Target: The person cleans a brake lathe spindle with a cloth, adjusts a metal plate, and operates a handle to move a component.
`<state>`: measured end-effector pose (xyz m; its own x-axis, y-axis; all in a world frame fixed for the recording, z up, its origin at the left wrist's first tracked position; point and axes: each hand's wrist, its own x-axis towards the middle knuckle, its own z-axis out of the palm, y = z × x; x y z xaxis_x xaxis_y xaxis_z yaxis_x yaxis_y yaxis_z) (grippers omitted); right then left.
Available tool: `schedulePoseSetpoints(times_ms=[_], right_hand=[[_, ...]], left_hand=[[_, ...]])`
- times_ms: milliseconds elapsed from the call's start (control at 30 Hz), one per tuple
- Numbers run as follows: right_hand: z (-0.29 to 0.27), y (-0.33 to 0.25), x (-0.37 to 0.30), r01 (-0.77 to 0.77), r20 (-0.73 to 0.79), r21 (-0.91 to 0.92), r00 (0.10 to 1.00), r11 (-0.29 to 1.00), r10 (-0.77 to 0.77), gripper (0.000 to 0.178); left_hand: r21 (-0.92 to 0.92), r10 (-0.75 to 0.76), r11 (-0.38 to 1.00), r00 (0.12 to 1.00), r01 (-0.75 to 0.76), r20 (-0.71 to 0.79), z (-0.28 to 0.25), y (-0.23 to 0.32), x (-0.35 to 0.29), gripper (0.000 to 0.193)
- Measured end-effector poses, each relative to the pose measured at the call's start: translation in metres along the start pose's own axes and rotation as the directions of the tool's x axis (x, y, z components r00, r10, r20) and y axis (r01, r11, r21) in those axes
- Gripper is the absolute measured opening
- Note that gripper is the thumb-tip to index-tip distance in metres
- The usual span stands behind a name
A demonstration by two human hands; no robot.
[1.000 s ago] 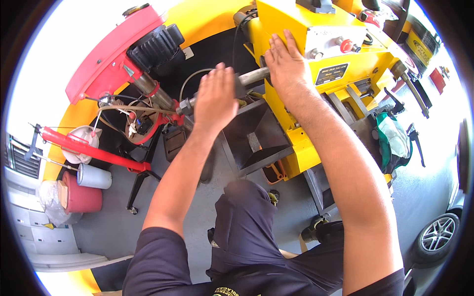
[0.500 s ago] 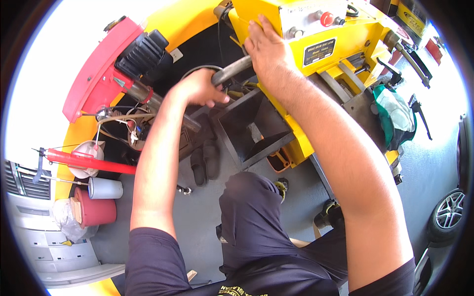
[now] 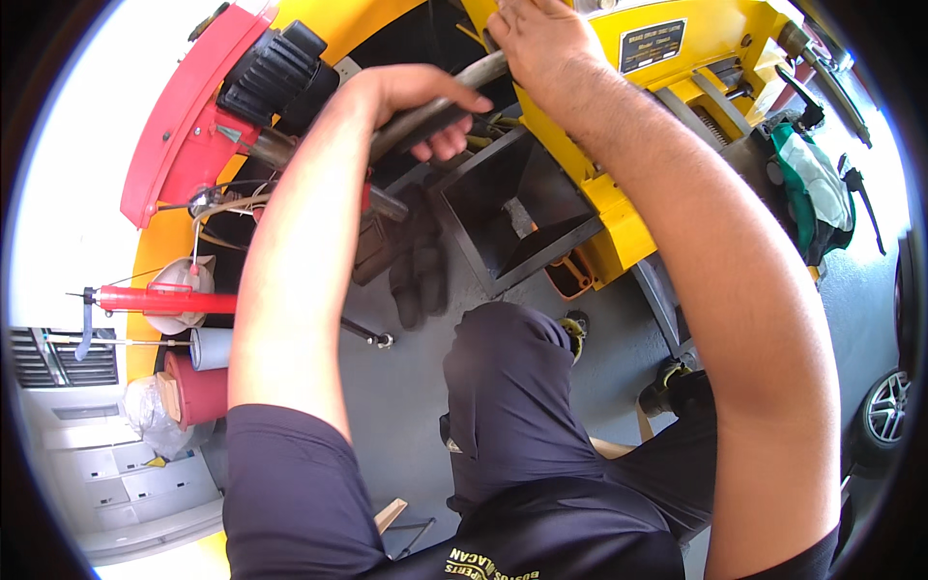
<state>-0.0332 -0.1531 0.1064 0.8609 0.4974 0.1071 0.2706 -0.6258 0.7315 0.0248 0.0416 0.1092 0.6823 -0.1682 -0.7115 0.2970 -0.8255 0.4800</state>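
A long grey metal bar slants down and left from the yellow machine. My left hand is loosely wrapped round it, thumb crossing over the bar and fingertips showing below; the hand is slightly blurred. My right hand rests against the machine's upper left part, close to the bar's upper end. Its fingers lie along the yellow surface, holding nothing I can see, and their tips reach the picture's top edge. Beneath the bar sits a dark square metal bin with sloping walls.
A red machine with a black motor stands left, above a red tube and a dark red bucket. Dark slippers lie beside the bin. A green and white cloth hangs at right. A car wheel is far right.
The view has shifted, so the machine sits higher and further right. My left hand has turned, its fingertips now below the bar, and more of the bar shows. My right hand stays on the machine.
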Motion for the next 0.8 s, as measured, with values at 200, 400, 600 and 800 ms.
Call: schedulePoseSetpoints(times_ms=[200, 400, 600, 800], right_hand=[[0.013, -0.012, 0.010, -0.026, -0.001, 0.039, 1.000, 0.999, 0.026, 0.067], [0.015, -0.003, 0.013, -0.022, -0.016, 0.006, 1.000, 1.000, 0.022, 0.069], [-0.008, -0.004, 0.004, 0.031, 0.038, -0.022, 0.999, 0.999, -0.030, 0.081], [-0.001, 0.000, -0.008, 0.002, 0.038, 0.005, 0.999, 1.000, -0.003, 0.080]], left_hand=[[0.102, -0.065, 0.993, 0.997, 0.062, 0.032, -0.015, -0.025, -0.017, 0.043], [0.103, 0.024, 0.995, 0.994, -0.013, -0.106, 0.005, -0.008, -0.001, 0.048], [-0.180, 0.076, 0.982, 0.986, -0.048, 0.148, -0.026, -0.058, -0.010, 0.047], [0.194, 0.077, 0.980, 0.990, -0.052, -0.122, 0.013, 0.006, 0.013, 0.051]])
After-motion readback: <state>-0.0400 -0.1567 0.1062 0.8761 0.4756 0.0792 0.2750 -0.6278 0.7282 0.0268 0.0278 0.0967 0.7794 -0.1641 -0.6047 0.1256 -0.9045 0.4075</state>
